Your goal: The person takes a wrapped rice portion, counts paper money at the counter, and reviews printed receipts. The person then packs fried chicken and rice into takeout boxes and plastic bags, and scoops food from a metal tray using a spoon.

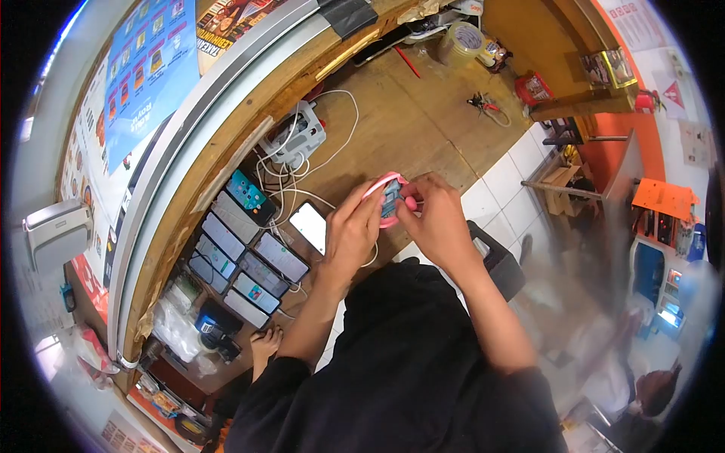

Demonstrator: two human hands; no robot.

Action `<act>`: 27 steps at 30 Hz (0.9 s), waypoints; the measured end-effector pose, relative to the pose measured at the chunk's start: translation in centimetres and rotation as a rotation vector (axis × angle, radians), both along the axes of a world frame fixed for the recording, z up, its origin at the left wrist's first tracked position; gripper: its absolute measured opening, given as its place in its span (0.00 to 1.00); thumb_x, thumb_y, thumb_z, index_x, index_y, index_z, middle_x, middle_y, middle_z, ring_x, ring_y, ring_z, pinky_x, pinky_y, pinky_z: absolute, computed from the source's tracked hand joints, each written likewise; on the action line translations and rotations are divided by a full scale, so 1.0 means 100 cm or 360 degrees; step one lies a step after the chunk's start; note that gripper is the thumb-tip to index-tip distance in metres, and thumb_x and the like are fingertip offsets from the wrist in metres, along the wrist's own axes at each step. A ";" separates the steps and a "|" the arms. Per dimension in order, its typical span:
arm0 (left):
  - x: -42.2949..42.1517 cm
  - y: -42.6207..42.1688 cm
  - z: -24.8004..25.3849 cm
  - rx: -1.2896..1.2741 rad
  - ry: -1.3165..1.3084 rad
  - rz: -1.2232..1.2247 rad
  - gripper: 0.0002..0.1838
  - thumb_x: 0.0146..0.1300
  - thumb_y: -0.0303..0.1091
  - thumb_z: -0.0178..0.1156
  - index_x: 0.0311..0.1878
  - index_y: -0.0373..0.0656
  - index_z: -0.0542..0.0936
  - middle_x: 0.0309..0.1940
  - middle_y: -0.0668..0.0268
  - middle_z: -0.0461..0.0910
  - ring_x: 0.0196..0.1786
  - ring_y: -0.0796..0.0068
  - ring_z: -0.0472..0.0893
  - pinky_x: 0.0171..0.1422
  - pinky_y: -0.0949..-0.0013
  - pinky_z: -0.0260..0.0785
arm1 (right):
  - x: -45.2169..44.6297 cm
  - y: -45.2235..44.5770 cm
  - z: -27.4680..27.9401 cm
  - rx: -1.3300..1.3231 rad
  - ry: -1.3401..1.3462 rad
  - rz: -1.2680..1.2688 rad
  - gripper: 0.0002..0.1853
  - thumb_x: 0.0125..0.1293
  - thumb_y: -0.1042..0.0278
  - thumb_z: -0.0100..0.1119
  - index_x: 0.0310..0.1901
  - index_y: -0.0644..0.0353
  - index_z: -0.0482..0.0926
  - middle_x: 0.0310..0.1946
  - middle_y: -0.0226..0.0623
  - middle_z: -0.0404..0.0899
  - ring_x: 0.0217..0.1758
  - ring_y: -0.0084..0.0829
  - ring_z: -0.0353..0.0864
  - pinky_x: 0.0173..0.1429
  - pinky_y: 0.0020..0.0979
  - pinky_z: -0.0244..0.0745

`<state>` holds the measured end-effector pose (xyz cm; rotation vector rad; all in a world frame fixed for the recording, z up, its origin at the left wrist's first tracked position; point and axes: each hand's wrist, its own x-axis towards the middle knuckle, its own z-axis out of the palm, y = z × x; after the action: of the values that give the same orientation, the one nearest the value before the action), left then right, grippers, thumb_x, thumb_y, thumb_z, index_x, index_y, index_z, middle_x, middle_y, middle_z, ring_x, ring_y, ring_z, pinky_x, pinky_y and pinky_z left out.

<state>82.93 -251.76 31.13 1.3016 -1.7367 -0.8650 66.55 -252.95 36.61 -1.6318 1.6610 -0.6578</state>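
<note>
Above the front edge of the wooden counter point(377, 113), a small pink pouch-like item point(390, 198) with greyish-blue contents is held between my two hands. My left hand point(353, 226) grips its left side, fingers wrapped round the pink rim. On its right side, my right hand point(432, 215) has its fingers pressed together at the opening; a pink fingertip-sized piece shows beside the thumb. What exactly the right fingers pinch is too small to tell. A phone with a lit white screen point(309, 227) lies on the counter just left of my left hand.
Several phones point(282, 255) lie in rows at the left, near a white power strip point(299, 136) with tangled cables. A co-worker's hand point(266, 343) rests below them. Tape rolls point(462, 41) and keys point(489, 108) sit farther back. A black stool-like object point(495, 260) stands at right.
</note>
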 end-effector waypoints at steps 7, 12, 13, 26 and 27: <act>-0.006 0.005 0.002 -0.0122 0.0025 0.0138 0.12 0.71 0.23 0.62 0.55 0.33 0.85 0.50 0.50 0.86 0.47 0.50 0.88 0.49 0.57 0.82 | 0.001 0.005 0.010 -0.0173 0.0082 0.0060 0.09 0.62 0.78 0.67 0.44 0.66 0.83 0.45 0.48 0.80 0.38 0.45 0.85 0.45 0.40 0.82; -0.003 0.004 0.015 -0.0057 -0.0018 0.0163 0.12 0.71 0.23 0.61 0.54 0.32 0.85 0.49 0.48 0.86 0.46 0.49 0.88 0.50 0.57 0.81 | -0.003 0.009 0.010 -0.0309 0.0289 0.0310 0.08 0.66 0.77 0.67 0.46 0.62 0.82 0.55 0.45 0.76 0.49 0.44 0.85 0.47 0.41 0.82; -0.003 0.003 0.019 -0.0034 -0.0005 0.0168 0.12 0.71 0.22 0.61 0.54 0.31 0.85 0.47 0.49 0.87 0.45 0.51 0.88 0.50 0.60 0.81 | -0.005 0.010 0.006 -0.0313 0.0291 0.0308 0.08 0.66 0.77 0.67 0.46 0.62 0.82 0.55 0.45 0.76 0.49 0.44 0.85 0.47 0.41 0.82; -0.001 0.002 0.031 0.0133 -0.0062 0.0068 0.13 0.69 0.23 0.62 0.54 0.29 0.85 0.47 0.44 0.85 0.48 0.45 0.87 0.53 0.56 0.78 | -0.018 0.023 0.005 -0.0590 -0.1001 -0.0488 0.08 0.78 0.73 0.60 0.51 0.66 0.73 0.43 0.38 0.85 0.48 0.25 0.84 0.56 0.28 0.78; -0.004 0.001 0.029 0.0113 -0.0046 0.0046 0.13 0.69 0.23 0.62 0.54 0.29 0.85 0.47 0.44 0.85 0.48 0.45 0.87 0.53 0.56 0.78 | -0.025 0.022 0.008 -0.0491 -0.1102 -0.0581 0.08 0.78 0.74 0.61 0.52 0.66 0.73 0.43 0.37 0.84 0.48 0.23 0.83 0.54 0.26 0.78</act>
<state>82.53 -251.65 34.04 1.3886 -1.7190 -0.9024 64.08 -250.78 37.45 -1.0873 1.3699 -1.5260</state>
